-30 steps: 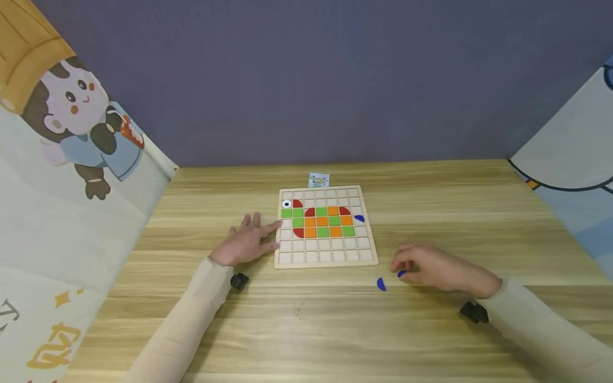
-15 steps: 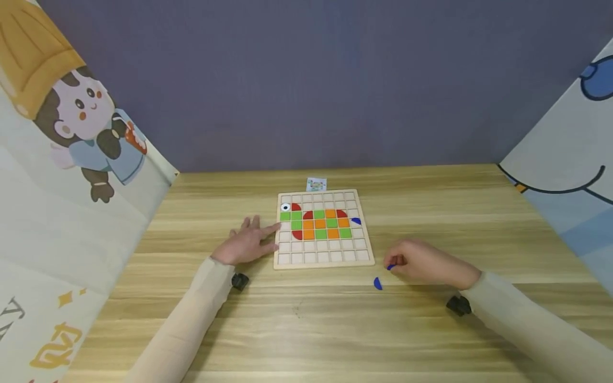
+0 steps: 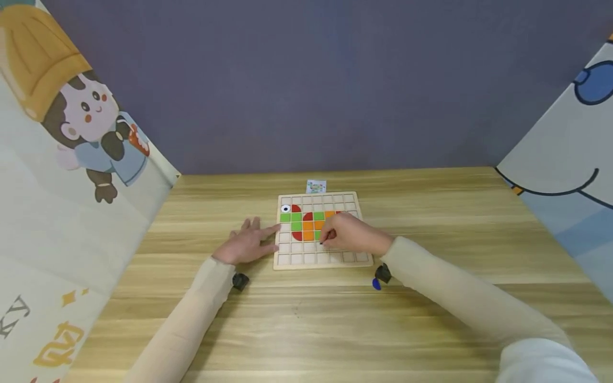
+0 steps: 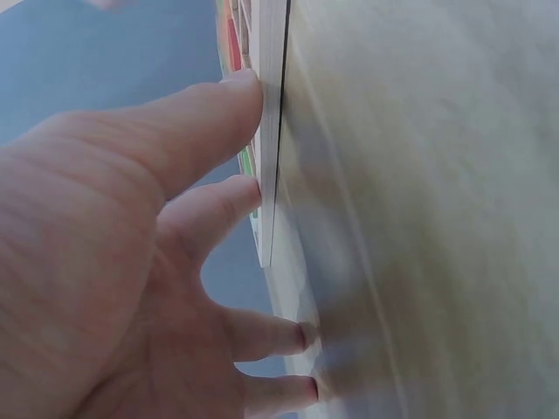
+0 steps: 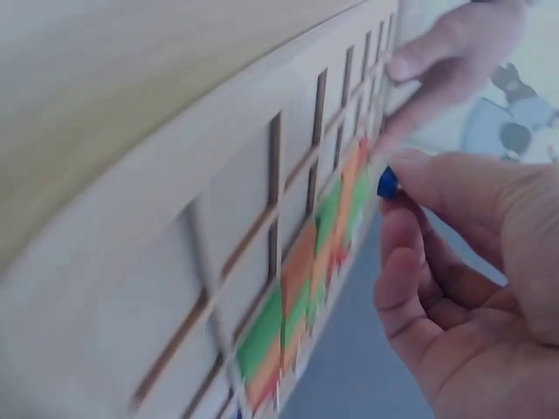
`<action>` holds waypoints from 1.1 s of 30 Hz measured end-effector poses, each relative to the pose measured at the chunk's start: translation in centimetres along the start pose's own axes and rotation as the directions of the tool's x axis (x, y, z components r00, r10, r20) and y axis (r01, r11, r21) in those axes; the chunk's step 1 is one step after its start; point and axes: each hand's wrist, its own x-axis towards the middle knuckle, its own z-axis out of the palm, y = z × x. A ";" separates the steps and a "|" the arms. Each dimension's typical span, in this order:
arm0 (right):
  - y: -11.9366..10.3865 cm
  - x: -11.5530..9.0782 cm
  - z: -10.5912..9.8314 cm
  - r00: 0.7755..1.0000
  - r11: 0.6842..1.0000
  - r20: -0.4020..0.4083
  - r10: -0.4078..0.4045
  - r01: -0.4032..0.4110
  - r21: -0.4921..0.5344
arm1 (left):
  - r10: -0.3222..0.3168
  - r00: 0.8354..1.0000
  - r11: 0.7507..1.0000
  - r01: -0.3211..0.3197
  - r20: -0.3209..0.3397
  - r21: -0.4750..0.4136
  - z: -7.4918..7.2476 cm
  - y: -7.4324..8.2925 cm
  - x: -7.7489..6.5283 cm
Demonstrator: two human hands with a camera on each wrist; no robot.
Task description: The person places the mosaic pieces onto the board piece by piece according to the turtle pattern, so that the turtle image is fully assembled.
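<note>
A wooden grid board lies on the table, partly filled with green, orange and red pieces and a round eye piece. My left hand rests at the board's left edge; in the left wrist view its thumb and a finger touch that edge, fingers spread. Over the board, my right hand pinches a small blue piece between thumb and fingertips, close above the row below the coloured pieces. The hand hides the right part of the pattern. A blue quarter-round piece lies on the table beside the right wrist.
A small picture card lies just behind the board on the wooden table. A dark upright panel stands along the table's back, with printed panels at the left and right.
My right hand has moved left and away from me, from the table right of the board to over it, carrying the blue piece. The left hand has stayed at the board's edge.
</note>
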 end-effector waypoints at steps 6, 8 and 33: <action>-0.1 3.4 1.3 0.998 0.999 0.046 0.038 -0.039 0.030 | 0.004 1.000 1.000 -0.004 -0.001 0.000 0.0 0.4 0.5; -0.1 3.8 1.4 0.998 0.998 0.051 0.045 -0.047 0.031 | 0.012 1.000 1.000 -0.012 0.001 0.004 -0.1 0.5 0.6; 0.9 0.0 0.0 0.989 0.989 -0.050 -0.142 0.139 -0.045 | -0.016 1.000 1.000 0.016 0.020 -0.005 -0.1 0.0 0.5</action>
